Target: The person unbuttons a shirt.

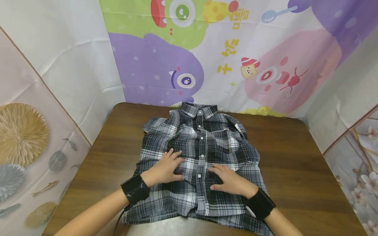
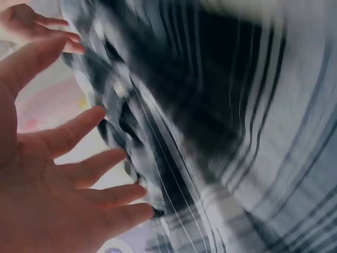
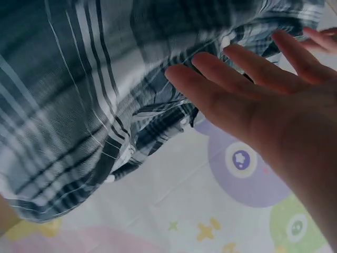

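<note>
Brown wood-grain table (image 1: 290,160) is showing broadly left and right of a grey, black and white plaid button shirt (image 1: 189,139); its pointed collar (image 1: 190,109) is lying near the far edge. Left hand (image 1: 166,167) and right hand (image 1: 231,180) are spreading straight fingers apart over the front, flanking small white buttons (image 1: 202,156). Left wrist view is revealing a palm the head view is hiding. Shirt is lying face up, rumpled.
</note>
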{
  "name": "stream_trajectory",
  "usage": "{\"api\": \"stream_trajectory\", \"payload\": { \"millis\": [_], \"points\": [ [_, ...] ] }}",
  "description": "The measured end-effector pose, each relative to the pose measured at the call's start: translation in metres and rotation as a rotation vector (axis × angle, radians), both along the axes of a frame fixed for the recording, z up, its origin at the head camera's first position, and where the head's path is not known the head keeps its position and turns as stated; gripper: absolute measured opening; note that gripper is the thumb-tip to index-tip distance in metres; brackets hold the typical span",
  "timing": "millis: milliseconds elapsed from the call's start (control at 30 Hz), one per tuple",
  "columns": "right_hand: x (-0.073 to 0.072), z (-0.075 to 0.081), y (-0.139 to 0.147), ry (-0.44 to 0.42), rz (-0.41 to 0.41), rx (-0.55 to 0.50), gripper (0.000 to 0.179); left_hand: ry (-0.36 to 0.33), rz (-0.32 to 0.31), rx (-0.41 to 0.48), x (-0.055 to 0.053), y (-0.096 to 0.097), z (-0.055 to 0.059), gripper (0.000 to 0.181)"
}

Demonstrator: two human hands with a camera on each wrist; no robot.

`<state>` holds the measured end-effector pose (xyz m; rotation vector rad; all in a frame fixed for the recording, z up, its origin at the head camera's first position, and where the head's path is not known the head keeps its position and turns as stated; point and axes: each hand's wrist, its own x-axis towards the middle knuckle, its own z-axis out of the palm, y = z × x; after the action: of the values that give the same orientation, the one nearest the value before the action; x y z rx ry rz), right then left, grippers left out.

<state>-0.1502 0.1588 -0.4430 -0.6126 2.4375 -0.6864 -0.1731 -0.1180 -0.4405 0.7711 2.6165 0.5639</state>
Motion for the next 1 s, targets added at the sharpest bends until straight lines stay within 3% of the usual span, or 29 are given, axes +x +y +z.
{"api": "stream_trajectory", "payload": {
  "millis": [167,367,633,800,1000],
  "points": [
    [0.034,0.002,0.008,-0.018,-0.053,-0.056,0.069,0.049,-0.102,0.003,0.033,0.003,0.002,0.058],
    [0.064,-0.002,0.015,0.084,-0.097,-0.066,0.063,0.117,-0.142,-0.041,0.056,0.006,-0.002,0.048],
    [0.088,-0.014,0.011,0.364,-0.022,0.029,0.052,0.122,-0.154,-0.050,0.078,0.006,-0.015,0.050],
    [0.096,-0.023,0.007,0.403,0.014,0.037,0.045,0.133,-0.144,-0.035,0.088,0.007,-0.024,0.042],
    [0.101,-0.028,0.006,0.427,-0.005,-0.054,0.009,0.111,-0.099,0.012,0.095,0.009,-0.029,0.018]
  ]
}}
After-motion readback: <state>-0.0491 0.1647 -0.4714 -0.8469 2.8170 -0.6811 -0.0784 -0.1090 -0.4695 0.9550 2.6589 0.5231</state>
